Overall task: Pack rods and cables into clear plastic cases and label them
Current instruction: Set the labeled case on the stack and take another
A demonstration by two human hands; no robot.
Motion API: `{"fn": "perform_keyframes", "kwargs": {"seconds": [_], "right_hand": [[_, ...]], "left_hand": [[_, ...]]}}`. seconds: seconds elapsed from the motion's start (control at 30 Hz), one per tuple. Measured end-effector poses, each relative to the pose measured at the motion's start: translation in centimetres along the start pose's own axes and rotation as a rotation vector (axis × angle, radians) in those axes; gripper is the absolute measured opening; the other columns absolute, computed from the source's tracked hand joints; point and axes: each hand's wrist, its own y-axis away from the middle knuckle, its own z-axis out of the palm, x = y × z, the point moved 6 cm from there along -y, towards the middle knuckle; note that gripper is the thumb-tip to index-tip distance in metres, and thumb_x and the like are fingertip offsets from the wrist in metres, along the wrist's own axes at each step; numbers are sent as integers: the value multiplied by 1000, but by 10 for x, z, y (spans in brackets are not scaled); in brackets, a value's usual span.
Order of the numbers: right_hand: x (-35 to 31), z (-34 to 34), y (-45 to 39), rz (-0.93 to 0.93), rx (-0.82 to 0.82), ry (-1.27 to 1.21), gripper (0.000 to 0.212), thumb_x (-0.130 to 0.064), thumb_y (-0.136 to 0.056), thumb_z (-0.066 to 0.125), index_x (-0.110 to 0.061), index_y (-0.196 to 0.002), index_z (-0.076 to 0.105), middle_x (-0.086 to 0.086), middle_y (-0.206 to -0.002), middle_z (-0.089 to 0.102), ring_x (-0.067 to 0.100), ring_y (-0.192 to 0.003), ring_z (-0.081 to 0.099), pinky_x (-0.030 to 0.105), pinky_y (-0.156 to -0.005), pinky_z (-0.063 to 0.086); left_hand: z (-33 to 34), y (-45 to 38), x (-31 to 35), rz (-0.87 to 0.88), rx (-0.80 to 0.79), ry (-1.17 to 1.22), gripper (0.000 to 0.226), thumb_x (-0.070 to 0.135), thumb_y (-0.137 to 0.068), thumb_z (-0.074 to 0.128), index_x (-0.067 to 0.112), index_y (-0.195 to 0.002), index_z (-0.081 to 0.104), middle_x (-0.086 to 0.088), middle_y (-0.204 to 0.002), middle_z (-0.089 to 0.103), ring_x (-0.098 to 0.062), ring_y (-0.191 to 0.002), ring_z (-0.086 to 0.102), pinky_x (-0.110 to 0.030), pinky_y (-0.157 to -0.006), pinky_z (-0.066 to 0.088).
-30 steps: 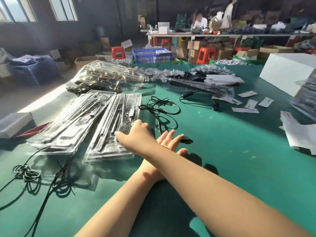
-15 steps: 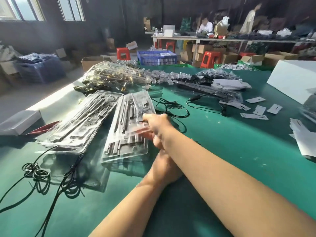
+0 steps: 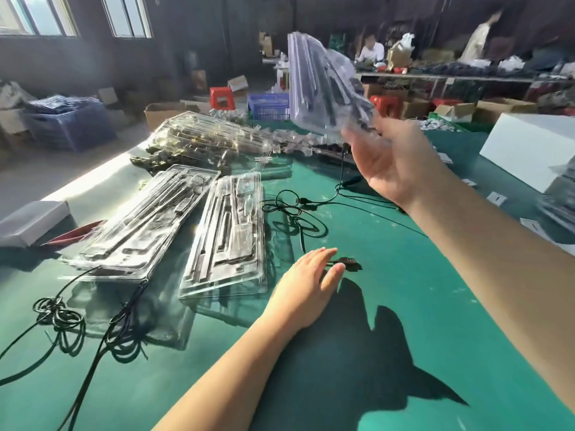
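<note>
While the right hand (image 3: pixel 392 163) lifts a clear case (image 3: pixel 326 88) above the table (image 3: pixel 404 306) — grip blurred, unclear — the left hand (image 3: pixel 306 287) rests flat, fingers straight, by a cable plug (image 3: pixel 350 263) — likely packed next.

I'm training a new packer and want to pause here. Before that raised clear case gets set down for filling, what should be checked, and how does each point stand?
1. Right hand has hold of the raised clear case: cannot tell; case blurred, palm open.
2. Raised case empty: cannot tell, blurred.
3. Left hand free: ok, flat on the green table, fingers straight.
4. Cable plug within reach: ok, at the left fingertips.
5. Bare table in front to lay the case: ok.
6. Stacked cases clear of that spot: ok, they lie to the left.
</note>
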Motion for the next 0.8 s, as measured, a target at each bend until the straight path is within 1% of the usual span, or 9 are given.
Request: {"fn": "perform_keyframes", "kwargs": {"seconds": [0.13, 0.27, 0.37, 0.47, 0.57, 0.63, 0.67, 0.73, 0.8], "right_hand": [[-1, -66, 21, 49, 141, 235, 12, -12, -98, 49, -4, -106, 51, 17, -90, 74, 19, -63, 70, 22, -49, 54], [-8, -125, 48, -33, 272, 585, 19, -14, -95, 57, -10, -111, 48, 17, -103, 70, 29, -66, 72, 25, -48, 55], [-10, -136, 70, -209, 270, 893, 18, -10, -95, 56, -22, -106, 47, 13, -106, 69, 33, -65, 71, 33, -50, 58], [0, -127, 91, -329, 284, 1141, 27, -9, -93, 60, -22, -112, 45, 16, -95, 67, 25, -55, 70, 44, -52, 58], [15, -103, 106, -420, 223, 1446, 30, -17, -91, 63, -27, -116, 49, 9, -78, 66, 28, -62, 68, 47, -61, 55], [22, -81, 113, -500, 126, 1690, 36, -21, -90, 63, -30, -122, 48, 7, -80, 69, 34, -69, 66, 39, -62, 53], [22, -70, 117, -603, 73, 1827, 41, -17, -88, 65, -28, -124, 50, 7, -82, 70, 35, -65, 65, 36, -56, 52], [17, -57, 122, -865, -32, 2056, 53, -3, -74, 75, -17, -123, 62, 5, -85, 73, 31, -48, 59, 31, -40, 45], [8, -63, 125, -1109, -64, 2170, 61, 5, -68, 74, -11, -126, 64, 1, -94, 75, 26, -46, 59, 27, -39, 42]], "left_hand": [[-10, 2, -5, -47, 119, 203, 49, 53, -97, 33, 27, -135, 50, 11, -135, 55, 0, -122, 47, -17, -96, 35], [-20, 5, -9, -61, 251, 350, 29, 37, -100, 43, 30, -124, 58, 22, -116, 60, 22, -102, 50, 1, -82, 35], [-28, 7, 0, -42, 289, 514, 23, 22, -99, 51, 29, -119, 60, 17, -115, 64, 13, -104, 57, -3, -83, 40], [-33, 3, 19, -65, 229, 736, 25, 16, -97, 54, 22, -120, 62, 11, -117, 66, 0, -106, 61, -18, -92, 48], [-34, -3, 43, -211, 20, 995, 24, 30, -92, 59, 35, -115, 61, 18, -109, 69, -8, -105, 65, -30, -86, 54], [-38, -9, 54, -310, -31, 1181, 42, 44, -79, 63, 37, -120, 54, 8, -116, 67, -17, -103, 67, -36, -80, 58], [-41, -14, 53, -357, -27, 1258, 56, 52, -75, 62, 36, -127, 49, -1, -121, 64, -22, -103, 68, -38, -76, 59], [-55, -21, 49, -431, -29, 1414, 80, 70, -73, 49, 36, -144, 30, -17, -124, 59, -32, -103, 67, -46, -76, 58], [-71, -25, 37, -468, 6, 1646, 93, 84, -77, 27, 29, -151, 17, -25, -134, 46, -42, -109, 59, -54, -78, 56]]}}
